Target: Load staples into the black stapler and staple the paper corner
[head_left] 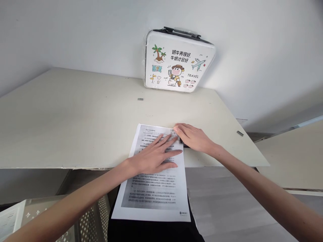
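A printed sheet of paper [156,198] covered in dark text lies over the front edge of the desk, its lower part reaching past the edge above the lap. My left hand [153,156] rests flat on the upper half of the paper, fingers spread. At the paper's upper right edge, my right hand [194,137] is closed over a small black device [185,145] that looks like a stapler. Most of this device is hidden under the hand, so I cannot tell how far the paper sits in it.
A white case [179,60] with cartoon travel prints and a black handle leans against the wall on the pale desk [88,117]. Small grey pieces [140,99] lie on the desktop. A light perforated basket [91,218] is at lower left. Another pale surface [297,154] is at right.
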`<state>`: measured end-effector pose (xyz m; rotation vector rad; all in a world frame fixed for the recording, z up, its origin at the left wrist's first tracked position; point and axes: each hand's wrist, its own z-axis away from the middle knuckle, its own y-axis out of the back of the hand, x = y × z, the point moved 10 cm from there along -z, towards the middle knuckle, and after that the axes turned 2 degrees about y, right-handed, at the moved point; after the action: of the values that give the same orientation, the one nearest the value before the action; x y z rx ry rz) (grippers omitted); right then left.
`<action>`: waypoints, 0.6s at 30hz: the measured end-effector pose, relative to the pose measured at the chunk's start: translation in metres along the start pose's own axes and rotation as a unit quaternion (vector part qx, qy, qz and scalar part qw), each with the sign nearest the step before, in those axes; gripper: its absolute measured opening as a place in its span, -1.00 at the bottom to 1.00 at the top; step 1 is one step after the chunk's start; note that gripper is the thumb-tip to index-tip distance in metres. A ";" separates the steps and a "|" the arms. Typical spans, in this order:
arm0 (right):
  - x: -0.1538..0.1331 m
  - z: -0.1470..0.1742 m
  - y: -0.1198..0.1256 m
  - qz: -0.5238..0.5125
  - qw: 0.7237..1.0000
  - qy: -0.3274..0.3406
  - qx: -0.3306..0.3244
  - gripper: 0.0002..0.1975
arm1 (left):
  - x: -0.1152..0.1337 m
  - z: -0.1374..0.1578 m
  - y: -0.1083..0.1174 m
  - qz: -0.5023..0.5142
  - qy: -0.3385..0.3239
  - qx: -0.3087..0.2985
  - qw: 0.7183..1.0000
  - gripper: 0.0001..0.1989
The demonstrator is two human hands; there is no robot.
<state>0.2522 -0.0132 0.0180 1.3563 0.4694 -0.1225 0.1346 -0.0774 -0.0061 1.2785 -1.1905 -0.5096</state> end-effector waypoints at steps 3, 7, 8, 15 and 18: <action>0.001 0.000 0.000 0.007 1.000 -0.003 -0.001 -0.47 | 0.000 0.000 -0.001 -0.001 0.001 -0.004 1.000 -0.42; 0.003 -0.001 -0.001 0.009 1.000 -0.007 0.000 -0.45 | 0.000 0.000 -0.001 -0.003 0.001 -0.003 1.000 -0.41; 0.003 -0.001 -0.001 0.007 1.000 -0.007 0.000 -0.45 | 0.000 0.000 -0.001 -0.004 0.001 -0.002 1.000 -0.42; 0.003 -0.001 -0.002 -0.002 1.000 -0.012 -0.005 -0.47 | 0.002 0.000 -0.002 -0.005 -0.003 0.000 1.000 -0.41; 0.003 -0.001 -0.001 0.000 1.000 -0.016 -0.005 -0.47 | 0.002 0.000 -0.001 -0.007 -0.005 0.008 1.000 -0.42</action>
<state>0.2548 -0.0123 0.0156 1.3415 0.4429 -0.1423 0.1361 -0.0791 -0.0067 1.3003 -1.1955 -0.5186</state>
